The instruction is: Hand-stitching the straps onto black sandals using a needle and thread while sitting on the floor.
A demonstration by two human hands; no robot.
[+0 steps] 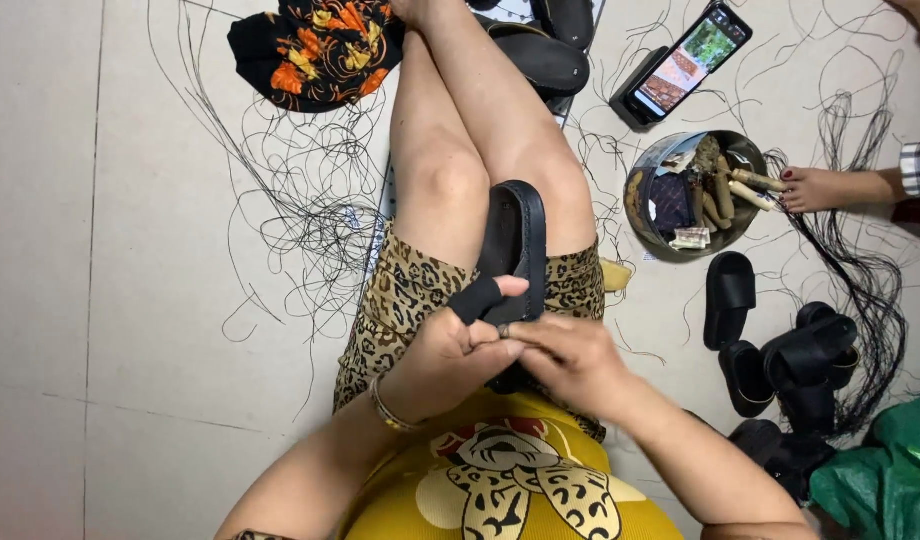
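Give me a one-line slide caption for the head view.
Seated person's left hand and right hand work on a black sandal resting on their lap, loose black threads strewn across the floor.

Pretty bright, even indoor light from above, soft faint shadows under my legs on the pale tiled floor (130,300), no real glare, mostly sharp, my fingers slightly blurred, edges a bit stretched

both hands (510,355) on black sandal (515,235)
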